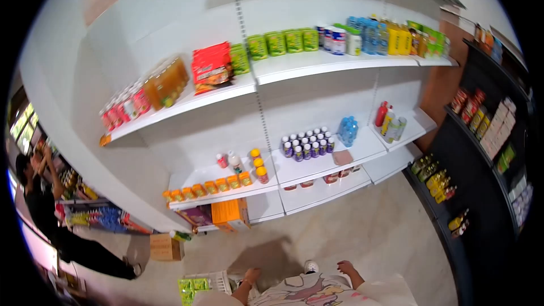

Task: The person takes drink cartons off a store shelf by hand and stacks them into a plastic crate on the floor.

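Observation:
My left hand (pixel 253 275) is low in the view with its fingers curled; what they hold, if anything, is hidden. Beside that forearm is a white basket (pixel 222 281) with green packs (pixel 192 288) in it. My right hand (pixel 344 266) hangs to the right, fingers apart, holding nothing. Before me, white shelves (pixel 334 68) carry a red bag (pixel 212 68), green boxes (pixel 276 43), and white and blue cans (pixel 338 41). Lower down stand rows of purple bottles with white caps (pixel 306 151) and small orange jars (pixel 221 184).
At the far left a person (pixel 42 209) in dark clothes stands with raised arms by another shelf. A cardboard box (pixel 165 247) lies on the floor at the pillar's foot. An orange box (pixel 229 214) sits on the bottom shelf. Dark shelving (pixel 473 153) with bottles runs along the right.

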Motion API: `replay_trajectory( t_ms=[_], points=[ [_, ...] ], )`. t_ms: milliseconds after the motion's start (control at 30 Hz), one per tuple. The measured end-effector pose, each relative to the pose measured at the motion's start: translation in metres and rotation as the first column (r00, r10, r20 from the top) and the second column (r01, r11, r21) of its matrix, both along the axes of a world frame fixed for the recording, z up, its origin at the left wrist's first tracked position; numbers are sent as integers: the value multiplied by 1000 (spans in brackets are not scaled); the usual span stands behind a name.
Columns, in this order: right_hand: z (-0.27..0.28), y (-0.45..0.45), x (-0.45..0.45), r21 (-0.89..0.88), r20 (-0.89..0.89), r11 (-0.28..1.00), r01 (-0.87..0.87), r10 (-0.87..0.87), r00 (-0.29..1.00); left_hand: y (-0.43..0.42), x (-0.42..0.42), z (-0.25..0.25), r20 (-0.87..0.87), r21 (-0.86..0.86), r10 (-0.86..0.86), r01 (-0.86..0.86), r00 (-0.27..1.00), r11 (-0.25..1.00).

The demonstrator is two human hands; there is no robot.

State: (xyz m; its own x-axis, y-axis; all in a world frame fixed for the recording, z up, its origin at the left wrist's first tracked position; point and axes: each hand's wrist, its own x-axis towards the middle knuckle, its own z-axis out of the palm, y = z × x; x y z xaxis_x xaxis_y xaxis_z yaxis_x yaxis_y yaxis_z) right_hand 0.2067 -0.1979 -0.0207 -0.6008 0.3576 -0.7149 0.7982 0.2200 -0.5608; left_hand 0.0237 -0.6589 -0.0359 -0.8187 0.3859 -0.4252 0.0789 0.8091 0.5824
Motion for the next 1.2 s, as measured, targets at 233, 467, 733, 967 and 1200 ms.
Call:
replay_trajectory(
  t_ms=[233,467,733,967,1200],
  points=[
    [-51,82,-8,37,-158,999,4,2,987,196,-74,57,184,378,-71,-3,980,926],
    [114,98,-149,148,-554,983,-113,177,813,311,-104,156,-6,617,-336,268,942,740],
    [371,102,-316,235,-876,970,-68,242,417,370,-218,423,-625,233,-456,709,634,666],
    [561,146,-439,505,-861,862,46,499,100,417,-341,615,-950,-146,-300,720,90,678],
    [653,187,-559,850,-476,446,281,878,45,472,-501,703,-894,-442,-446,245,-43,863]
  ],
)
